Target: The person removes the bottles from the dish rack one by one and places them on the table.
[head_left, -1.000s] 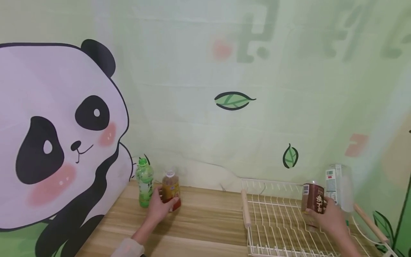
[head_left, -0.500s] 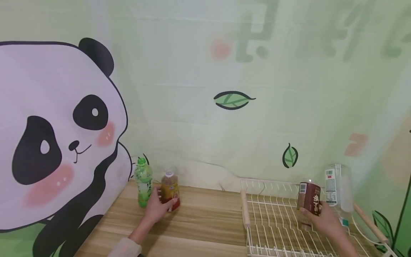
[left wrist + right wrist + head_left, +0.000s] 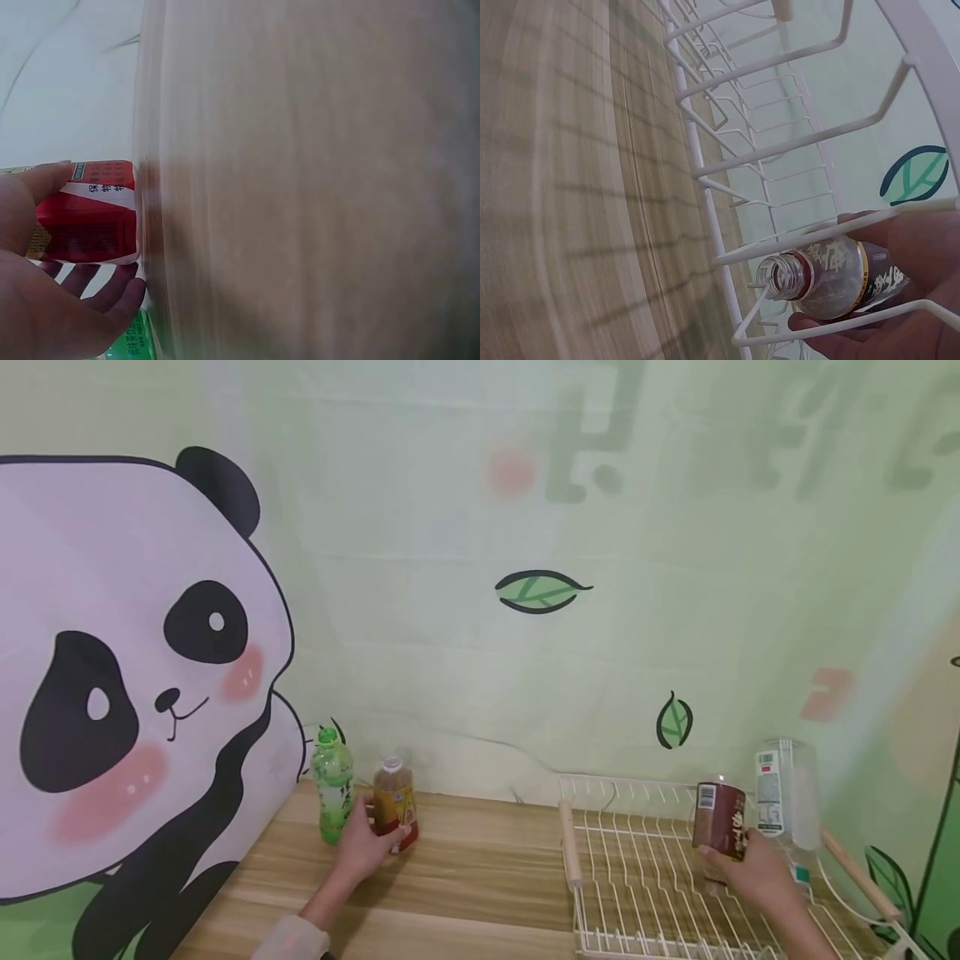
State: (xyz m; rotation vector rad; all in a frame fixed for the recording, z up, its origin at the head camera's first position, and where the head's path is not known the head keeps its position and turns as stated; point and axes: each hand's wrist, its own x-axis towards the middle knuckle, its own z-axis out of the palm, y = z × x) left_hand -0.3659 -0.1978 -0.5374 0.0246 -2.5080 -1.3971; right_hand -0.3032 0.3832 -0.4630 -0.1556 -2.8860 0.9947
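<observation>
An orange-and-red labelled plastic bottle (image 3: 396, 810) stands upright on the wooden table. My left hand (image 3: 358, 852) reaches round it, thumb on the near side and fingers at its left. In the left wrist view the thumb lies on the red label (image 3: 90, 225) and the fingers curve along the opposite side. My right hand (image 3: 761, 872) grips a clear bottle with a dark red label (image 3: 720, 818), turned neck down over the wire rack (image 3: 630, 782). From the right wrist, its uncapped neck (image 3: 787, 276) shows among the white wires.
A green bottle (image 3: 333, 793) stands left of my left hand. Another clear bottle (image 3: 804, 802) with a white label leans upside down in the rack behind my right hand. Wooden handles (image 3: 571, 843) flank the rack. A panda-printed cloth (image 3: 450, 693) hangs behind the table.
The dark red labelled bottle in my right hand has shifted slightly left and tilted a little, then straightened somewhat. My left hand stays at the orange-and-red bottle.
</observation>
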